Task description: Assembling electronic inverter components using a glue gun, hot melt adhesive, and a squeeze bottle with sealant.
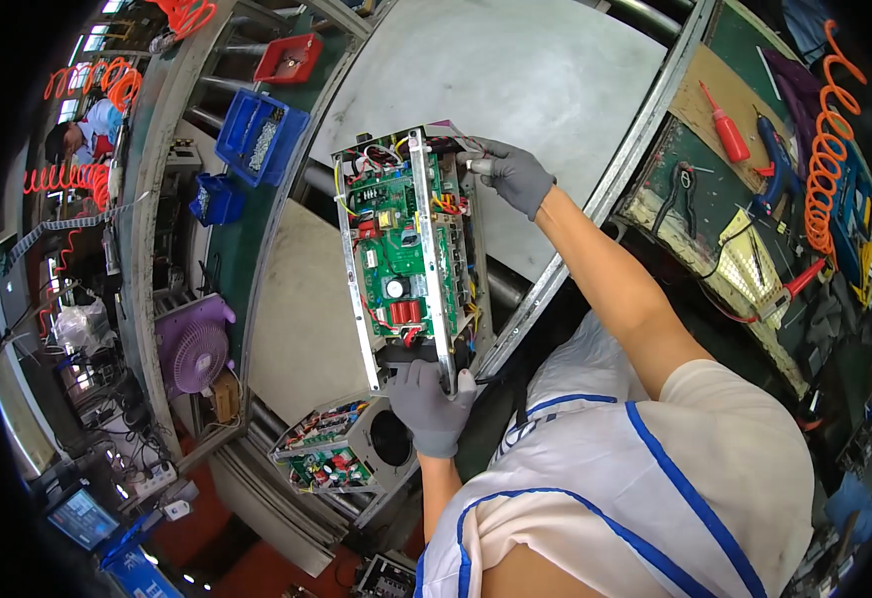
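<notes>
An open metal-framed electronic unit (386, 264) with a green circuit board, red components and coloured wires stands over the metal sheets on the line. My left hand (431, 407), in a grey glove, grips its near end, thumb at the bottom of a silver rail. At the far right corner my right hand (511, 177), also gloved in grey, is closed on the unit's edge beside some wires; its fingertips are partly hidden. A second similar unit (331, 453) with a round black fan opening sits to the left of my left hand.
Blue bins (262, 138) of small metal parts and a red tray (289, 58) stand on the left-hand bench, near a purple fan (195, 344). The right bench holds pliers (677, 199), a red bottle (725, 130) and an orange coiled hose (827, 149). Another person (92, 130) is at far left.
</notes>
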Demonstrator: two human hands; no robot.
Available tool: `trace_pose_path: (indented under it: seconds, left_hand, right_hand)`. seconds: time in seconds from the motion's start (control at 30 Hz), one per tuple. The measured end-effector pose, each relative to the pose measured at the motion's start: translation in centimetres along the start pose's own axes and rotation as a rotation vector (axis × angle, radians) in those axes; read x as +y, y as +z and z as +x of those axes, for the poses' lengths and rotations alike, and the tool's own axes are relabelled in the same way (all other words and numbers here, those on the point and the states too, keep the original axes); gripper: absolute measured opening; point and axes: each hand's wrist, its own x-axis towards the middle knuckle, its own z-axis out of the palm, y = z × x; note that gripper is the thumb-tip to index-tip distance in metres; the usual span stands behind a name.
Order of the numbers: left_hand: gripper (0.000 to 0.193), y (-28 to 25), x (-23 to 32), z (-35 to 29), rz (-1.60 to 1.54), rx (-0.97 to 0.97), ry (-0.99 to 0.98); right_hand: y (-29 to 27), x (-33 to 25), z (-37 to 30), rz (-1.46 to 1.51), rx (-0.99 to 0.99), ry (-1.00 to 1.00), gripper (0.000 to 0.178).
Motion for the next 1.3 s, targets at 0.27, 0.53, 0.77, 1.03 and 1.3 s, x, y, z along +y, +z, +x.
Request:
trace_pose_path:
  seconds: [0.27,0.53,0.77,1.03,1.3]
  left_hand:
    - [0.032,-0.2,0.4,0.1,0.029,-0.020,-0.027]
    - [0.031,0.0,0.4,0.4,0.042,0.011,0.018]
    - [0.030,-0.1,0.5,0.3,0.035,0.011,-0.015]
    - [0.029,0.2,0.5,0.1,0.027,0.019,-0.027]
    - [0.029,0.1,0.6,0.2,0.062,0.006,-0.033]
  right_hand:
    - [2.8,1.3,-1.1,-0.884,0.113,-0.404,0.048]
    - [2.0,1.4,0.6,-1.126,-0.054,-0.712,0.044]
    - [2.6,0.5,0.9,-1.244,-0.147,-0.673,0.034]
    - [1.9,0.5,1.5,-1.090,-0.214,-0.436,0.033]
    - [1.9,-1.1,0.7,-0.718,-0.010,0.267,0.018]
